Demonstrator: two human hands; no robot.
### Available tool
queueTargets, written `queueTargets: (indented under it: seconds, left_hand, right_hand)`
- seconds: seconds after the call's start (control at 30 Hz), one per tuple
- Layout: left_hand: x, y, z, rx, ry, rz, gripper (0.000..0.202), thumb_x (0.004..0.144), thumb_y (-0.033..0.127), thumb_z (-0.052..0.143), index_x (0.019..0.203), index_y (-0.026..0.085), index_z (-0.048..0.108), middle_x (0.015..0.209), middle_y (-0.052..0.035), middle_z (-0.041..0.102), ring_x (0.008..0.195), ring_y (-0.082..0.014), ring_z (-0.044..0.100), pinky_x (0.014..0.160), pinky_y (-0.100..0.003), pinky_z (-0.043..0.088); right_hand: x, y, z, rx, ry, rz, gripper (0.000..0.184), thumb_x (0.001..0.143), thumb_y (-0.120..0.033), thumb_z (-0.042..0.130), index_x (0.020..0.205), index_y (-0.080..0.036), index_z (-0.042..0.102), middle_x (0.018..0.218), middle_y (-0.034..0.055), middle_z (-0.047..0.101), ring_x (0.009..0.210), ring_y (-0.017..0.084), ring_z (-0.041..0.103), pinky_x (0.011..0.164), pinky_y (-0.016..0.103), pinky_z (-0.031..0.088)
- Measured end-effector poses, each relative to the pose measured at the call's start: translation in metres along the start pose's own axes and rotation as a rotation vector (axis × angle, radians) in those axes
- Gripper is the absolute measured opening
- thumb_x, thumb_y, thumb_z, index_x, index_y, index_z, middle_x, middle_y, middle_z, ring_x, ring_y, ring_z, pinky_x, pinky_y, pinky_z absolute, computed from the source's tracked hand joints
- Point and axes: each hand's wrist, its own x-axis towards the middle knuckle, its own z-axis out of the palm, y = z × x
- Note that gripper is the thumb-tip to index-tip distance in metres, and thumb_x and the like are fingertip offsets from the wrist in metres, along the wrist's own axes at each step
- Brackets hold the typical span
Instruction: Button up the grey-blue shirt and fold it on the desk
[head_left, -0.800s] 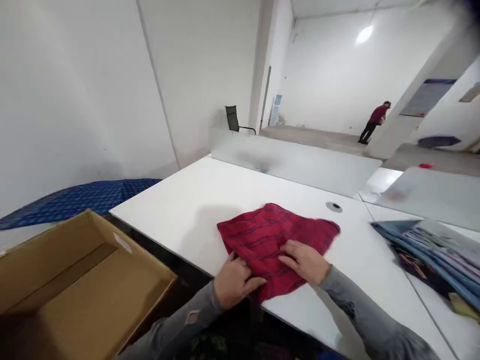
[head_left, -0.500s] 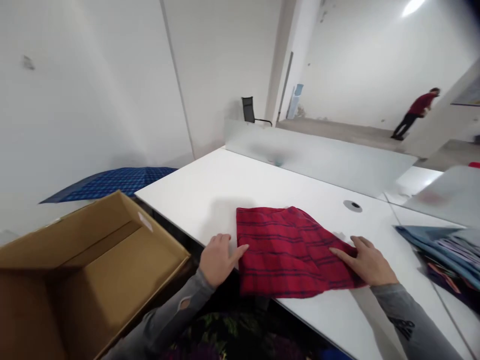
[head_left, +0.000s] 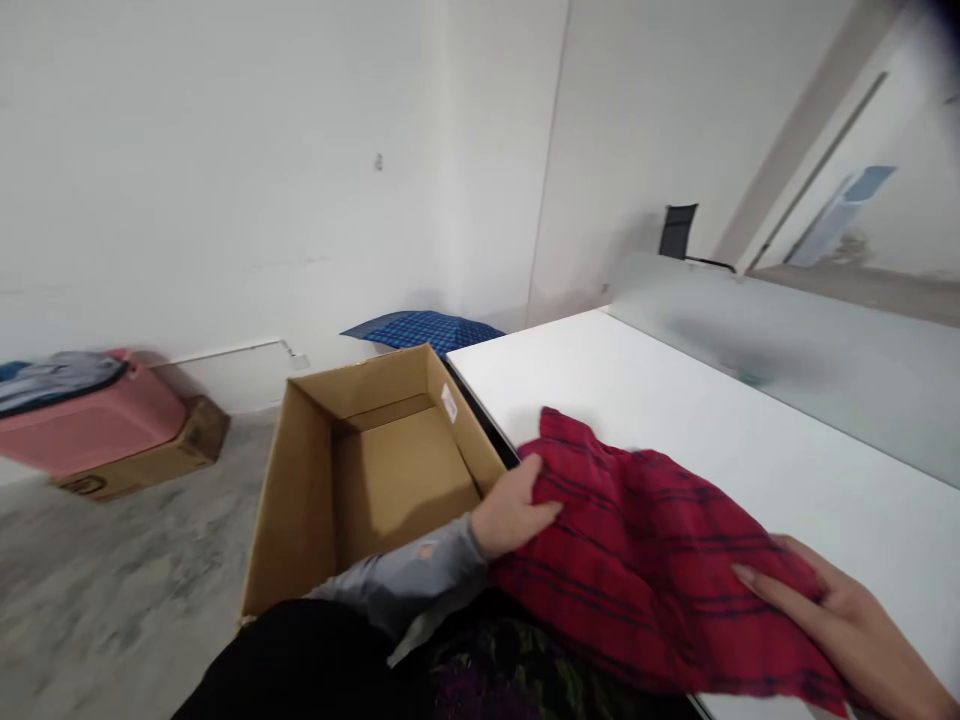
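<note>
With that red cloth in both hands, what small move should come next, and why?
Probably carry the cloth left, over the box: the left hand and right hand hold it at opposite sides, the left one appears close to the box's rim, and the box stands open beside the table.

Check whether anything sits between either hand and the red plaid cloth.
Nothing visible does. The left hand grips the red plaid cloth at its left edge; the right hand holds its right end, thumb on top.
</note>
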Motion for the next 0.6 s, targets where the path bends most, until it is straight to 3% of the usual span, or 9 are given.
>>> queueTargets:
  seconds: [0.07,0.2,0.3,0.4,0.47,0.5,0.6]
  left_hand:
    - [-0.021,0.0,-0.059,-0.003,0.142,-0.079,0.036,0.077,0.028,0.062,0.11,0.014,0.055,0.109,-0.0092,0.066,0.098,-0.0235,0.061,0.093,-0.037,0.048]
    - [-0.065,-0.012,-0.158,0.126,0.395,-0.22,0.039,0.076,0.034,0.064,0.108,0.015,0.056,0.108,-0.0074,0.066,0.1,-0.0245,0.061,0.093,-0.039,0.048]
    - [-0.085,-0.032,-0.21,0.236,0.527,-0.249,0.038,0.076,0.038,0.064,0.106,0.016,0.055,0.105,-0.0059,0.067,0.098,-0.0237,0.062,0.091,-0.038,0.049]
    - [-0.088,-0.061,-0.251,0.416,0.624,-0.302,0.038,0.077,0.04,0.06,0.106,0.015,0.053,0.104,-0.0069,0.067,0.096,-0.0236,0.064,0.088,-0.036,0.05]
    - [-0.085,-0.082,-0.272,0.626,0.597,-0.469,0.039,0.077,0.037,0.059,0.107,0.014,0.053,0.104,-0.0103,0.067,0.098,-0.0258,0.064,0.087,-0.035,0.05]
    - [-0.083,-0.092,-0.28,0.749,0.527,-0.586,0.04,0.076,0.036,0.06,0.107,0.013,0.053,0.105,-0.0127,0.067,0.099,-0.0276,0.065,0.088,-0.036,0.05]
    - [-0.075,-0.114,-0.294,1.036,0.179,-0.826,0.039,0.075,0.037,0.062,0.104,0.012,0.056,0.105,-0.0191,0.068,0.102,-0.0338,0.064,0.088,-0.041,0.049]
  right_hand:
    - [0.028,-0.046,0.038,0.106,-0.134,-0.028,0.043,0.073,-0.05,0.07,0.109,-0.026,0.067,0.1,0.0092,0.072,0.09,0.029,0.069,0.08,0.04,0.059]
    - [0.086,-0.126,0.129,0.118,-0.291,-0.283,0.036,0.073,-0.048,0.07,0.097,-0.02,0.068,0.087,0.0017,0.071,0.081,0.022,0.065,0.076,0.034,0.055]
    - [0.128,-0.168,0.2,0.114,-0.356,-0.468,0.03,0.073,-0.044,0.069,0.089,-0.019,0.067,0.078,-0.0005,0.068,0.075,0.019,0.061,0.073,0.031,0.051]
    - [0.168,-0.196,0.265,0.047,-0.384,-0.557,0.027,0.073,-0.041,0.068,0.086,-0.018,0.066,0.077,-0.0009,0.066,0.076,0.018,0.06,0.074,0.03,0.049]
    - [0.187,-0.205,0.299,-0.14,-0.403,-0.528,0.028,0.074,-0.039,0.068,0.092,-0.018,0.066,0.086,0.0013,0.067,0.083,0.019,0.061,0.078,0.03,0.049]
    - [0.194,-0.206,0.312,-0.258,-0.399,-0.498,0.031,0.073,-0.036,0.07,0.097,-0.017,0.066,0.094,0.0041,0.067,0.089,0.021,0.061,0.081,0.031,0.049]
    - [0.199,-0.195,0.331,-0.495,-0.32,-0.452,0.045,0.07,-0.021,0.069,0.114,-0.014,0.062,0.124,0.0151,0.057,0.111,0.029,0.055,0.095,0.038,0.045]
